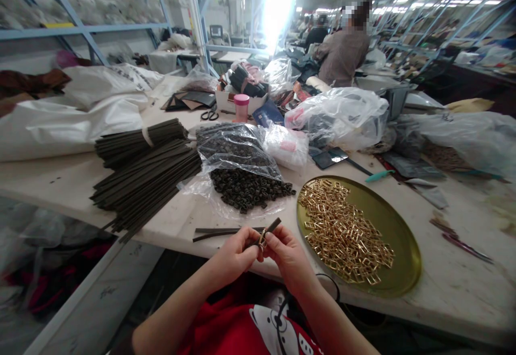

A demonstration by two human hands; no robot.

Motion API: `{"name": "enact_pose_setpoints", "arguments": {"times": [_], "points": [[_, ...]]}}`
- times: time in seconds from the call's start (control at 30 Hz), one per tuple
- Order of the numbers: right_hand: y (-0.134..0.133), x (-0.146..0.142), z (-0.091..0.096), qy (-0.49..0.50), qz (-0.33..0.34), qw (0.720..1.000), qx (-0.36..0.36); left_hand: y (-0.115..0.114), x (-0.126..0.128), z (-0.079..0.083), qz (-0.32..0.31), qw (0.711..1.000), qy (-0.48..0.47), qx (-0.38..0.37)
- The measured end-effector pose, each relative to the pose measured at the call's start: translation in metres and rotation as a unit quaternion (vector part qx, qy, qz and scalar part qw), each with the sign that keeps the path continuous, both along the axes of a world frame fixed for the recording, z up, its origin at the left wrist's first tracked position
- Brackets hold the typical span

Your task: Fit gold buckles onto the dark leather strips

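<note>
Both hands meet over the table's front edge. My left hand [241, 248] pinches a dark strap [273, 225] close to a gold buckle [262, 240] that sits around it. The fingers of my right hand [283, 245] are closed on the buckle and the strap beside it; the strap's end sticks up past them. Just behind my left hand, dark strips [215, 232] lie flat on the table. To the right is a round gold tray [403, 247] heaped with gold buckles [346, 231]. Small dark loops [245, 191] spill from a clear plastic bag [237, 148] ahead of my hands.
Bundled dark strips [149, 172] lie at the left, reaching over the table edge. Behind are scissors [210, 114], a pink-lidded jar [241, 107] and plastic bags [338, 115]. A teal-handled tool [379, 176] and red-handled snips [463, 246] lie right. A co-worker [344, 48] is farther back.
</note>
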State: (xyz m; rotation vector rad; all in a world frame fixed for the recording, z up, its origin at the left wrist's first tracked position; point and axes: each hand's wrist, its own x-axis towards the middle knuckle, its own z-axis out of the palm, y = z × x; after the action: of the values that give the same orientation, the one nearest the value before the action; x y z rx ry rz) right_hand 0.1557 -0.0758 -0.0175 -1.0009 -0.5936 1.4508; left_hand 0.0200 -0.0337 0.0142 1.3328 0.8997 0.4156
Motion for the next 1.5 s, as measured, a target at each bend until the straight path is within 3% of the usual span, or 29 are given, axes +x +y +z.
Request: {"name": "enact_pose_setpoints", "arguments": {"times": [0.23,0.43,0.7,1.0,1.27,1.5], "points": [[-0.004,-0.005,0.004,-0.086,-0.026,0.996,0.006,-0.003,0.004,-0.003,0.036,0.999,0.016,0.016],[-0.002,-0.002,0.001,0.015,-0.006,0.999,-0.039,-0.003,0.005,-0.017,0.069,0.997,0.026,-0.001],[-0.001,-0.002,0.003,0.032,0.007,0.997,-0.07,-0.007,0.006,-0.015,0.057,0.998,-0.003,-0.033],[0.001,0.003,0.007,-0.191,-0.021,0.981,-0.008,-0.005,0.007,-0.018,0.047,0.998,0.032,-0.012],[0.0,0.004,-0.001,-0.257,-0.067,0.963,0.04,-0.007,0.011,-0.023,0.054,0.998,0.022,-0.002],[0.0,0.008,0.003,-0.221,-0.046,0.974,0.012,-0.011,0.013,-0.021,0.076,0.997,0.015,0.012]]}}
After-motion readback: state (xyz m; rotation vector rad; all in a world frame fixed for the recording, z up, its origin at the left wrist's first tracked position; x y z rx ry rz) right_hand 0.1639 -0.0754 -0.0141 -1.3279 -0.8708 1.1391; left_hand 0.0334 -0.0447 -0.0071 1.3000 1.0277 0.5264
